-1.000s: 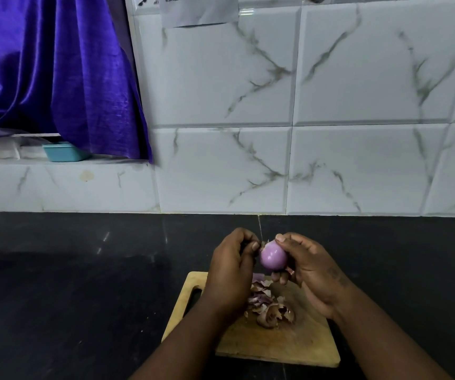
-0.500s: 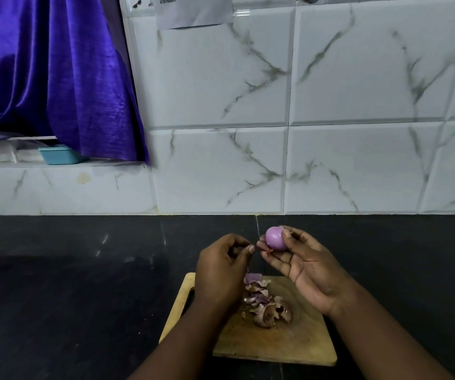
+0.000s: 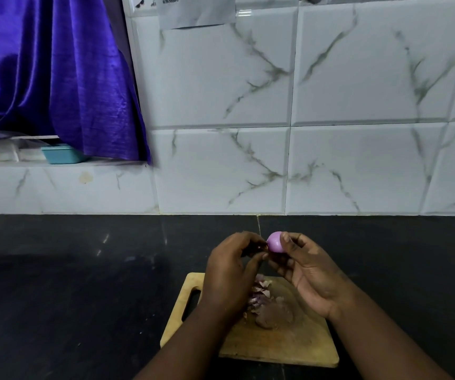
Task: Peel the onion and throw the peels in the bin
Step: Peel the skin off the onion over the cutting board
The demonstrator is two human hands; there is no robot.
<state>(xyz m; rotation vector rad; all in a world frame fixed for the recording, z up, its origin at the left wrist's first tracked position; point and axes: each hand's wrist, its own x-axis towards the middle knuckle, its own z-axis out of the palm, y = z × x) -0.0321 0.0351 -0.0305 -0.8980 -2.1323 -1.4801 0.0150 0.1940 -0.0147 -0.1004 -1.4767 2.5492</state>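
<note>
A small, smooth pink-purple onion is held above the counter between the thumb and fingers of my right hand. My left hand is just left of it, its fingertips pinched against the onion's left end; what they pinch is too small to tell. Below the hands a pile of purple and brown peels lies on a wooden cutting board. No bin is in view.
The board sits on a black counter backed by a white marble-tiled wall. At the left a purple curtain hangs over a ledge holding a small teal container.
Both hands have lifted the onion up and away from the board. My right hand's grip has turned, palm now more open to the camera, and my left fingertips stay at the onion's left end.
</note>
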